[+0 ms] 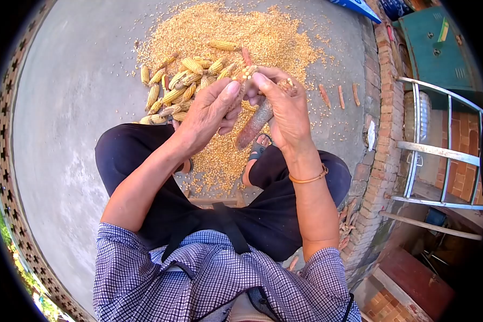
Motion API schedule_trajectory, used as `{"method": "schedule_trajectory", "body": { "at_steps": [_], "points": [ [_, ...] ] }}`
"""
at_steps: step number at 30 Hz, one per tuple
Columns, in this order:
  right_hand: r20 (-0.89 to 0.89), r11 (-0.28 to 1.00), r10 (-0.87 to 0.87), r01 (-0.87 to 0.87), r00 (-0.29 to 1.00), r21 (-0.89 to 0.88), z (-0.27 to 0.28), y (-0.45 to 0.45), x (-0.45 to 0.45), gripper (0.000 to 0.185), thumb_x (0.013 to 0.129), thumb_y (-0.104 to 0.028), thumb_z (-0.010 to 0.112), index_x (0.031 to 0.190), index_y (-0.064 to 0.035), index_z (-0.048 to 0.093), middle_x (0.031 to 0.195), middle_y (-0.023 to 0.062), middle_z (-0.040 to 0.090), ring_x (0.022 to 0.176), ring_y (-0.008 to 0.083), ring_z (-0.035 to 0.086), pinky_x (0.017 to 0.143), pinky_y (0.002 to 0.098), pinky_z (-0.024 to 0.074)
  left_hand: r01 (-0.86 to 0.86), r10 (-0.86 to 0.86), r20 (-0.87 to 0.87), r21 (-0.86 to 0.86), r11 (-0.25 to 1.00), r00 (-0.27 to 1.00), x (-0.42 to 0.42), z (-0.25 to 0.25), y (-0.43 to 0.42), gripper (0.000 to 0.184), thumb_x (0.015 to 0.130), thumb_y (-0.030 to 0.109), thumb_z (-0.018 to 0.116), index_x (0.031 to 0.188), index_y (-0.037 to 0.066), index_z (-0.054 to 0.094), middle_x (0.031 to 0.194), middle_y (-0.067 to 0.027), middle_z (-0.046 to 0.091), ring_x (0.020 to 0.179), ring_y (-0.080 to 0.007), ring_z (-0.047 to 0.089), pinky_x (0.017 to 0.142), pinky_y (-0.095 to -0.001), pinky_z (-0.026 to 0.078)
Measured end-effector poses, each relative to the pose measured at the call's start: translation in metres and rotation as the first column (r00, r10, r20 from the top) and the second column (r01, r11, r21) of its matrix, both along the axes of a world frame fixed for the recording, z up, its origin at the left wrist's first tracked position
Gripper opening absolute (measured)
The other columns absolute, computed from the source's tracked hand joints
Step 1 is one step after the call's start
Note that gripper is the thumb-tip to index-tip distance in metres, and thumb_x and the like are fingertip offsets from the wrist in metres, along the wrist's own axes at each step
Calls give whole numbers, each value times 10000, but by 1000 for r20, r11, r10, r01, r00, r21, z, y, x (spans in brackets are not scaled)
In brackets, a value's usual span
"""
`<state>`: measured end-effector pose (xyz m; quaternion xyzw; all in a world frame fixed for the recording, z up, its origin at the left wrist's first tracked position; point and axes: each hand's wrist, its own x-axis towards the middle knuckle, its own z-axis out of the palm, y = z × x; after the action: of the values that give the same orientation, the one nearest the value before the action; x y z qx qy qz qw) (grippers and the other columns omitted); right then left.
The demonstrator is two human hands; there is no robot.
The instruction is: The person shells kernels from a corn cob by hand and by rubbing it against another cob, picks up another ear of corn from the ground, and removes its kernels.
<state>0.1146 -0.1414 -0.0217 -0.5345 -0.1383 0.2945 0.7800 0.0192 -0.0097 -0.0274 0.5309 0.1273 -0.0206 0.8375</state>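
Both hands meet above the loose kernels, in front of my knees. My left hand (213,107) is closed, thumb and fingers pinching the near side of a small cob piece (248,71) that bears a few yellow kernels. My right hand (284,102) is closed too, its thumb pressed on the same piece. Under the right fingers a thick, mostly bare cob (255,124) slants down to the left. Behind the hands a pile of yellow corn ears (173,95) lies beside a wide spread of loose kernels (236,32).
Bare reddish cobs (341,96) lie on the concrete floor (80,80) to the right. A low brick edge (383,96) runs along the right side, with a metal railing (440,150) and a green cabinet (432,48) beyond. My sandalled feet are under the hands.
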Motion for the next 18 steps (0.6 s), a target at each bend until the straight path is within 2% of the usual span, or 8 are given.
{"method": "schedule_trajectory", "body": {
  "at_steps": [5,8,11,12,15,18],
  "points": [
    [19,995,-95,95,995,-25,-2,2,-8,200,905,-23,608,1089,43,647,910,94,673,782,146,621,733,286,528,7,-6,-7,18,1000,1000,1,-3,-3,370,1046,428,392,1036,79,515,679,61,356,539,-28,288,463,-193,230],
    [-72,999,-31,32,997,15,-4,0,-2,228,897,7,598,1117,53,640,950,101,679,800,148,628,740,290,531,-22,22,0,51,998,1000,1,-5,-3,351,1047,414,398,1040,83,513,671,66,346,537,-26,281,463,-190,229],
    [-31,1000,-20,19,999,-19,8,3,-6,238,898,11,600,1129,49,638,964,88,675,805,137,622,740,278,526,-63,61,23,130,989,998,1,-3,-2,319,1048,384,414,1021,79,507,678,62,369,540,-24,298,463,-188,245],
    [63,999,-11,14,998,-52,6,4,-5,237,899,9,601,1129,48,639,967,85,674,804,133,618,741,274,524,-74,70,28,157,985,997,1,-3,-2,308,1048,372,422,1011,77,504,682,59,381,541,-22,307,463,-188,253],
    [246,993,9,20,969,-113,-3,5,-5,231,903,3,601,1126,44,642,971,78,672,800,123,608,740,263,516,-149,94,133,505,850,987,0,-10,-1,259,1044,322,454,996,72,500,710,48,439,561,-17,358,471,-187,290],
    [205,996,-13,31,979,-84,-2,5,-7,221,902,4,597,1114,44,648,963,73,671,794,116,602,725,255,505,-156,98,154,428,891,983,0,-10,-2,233,1036,293,483,998,64,506,736,38,481,583,-14,397,483,-188,318]
  ]
}}
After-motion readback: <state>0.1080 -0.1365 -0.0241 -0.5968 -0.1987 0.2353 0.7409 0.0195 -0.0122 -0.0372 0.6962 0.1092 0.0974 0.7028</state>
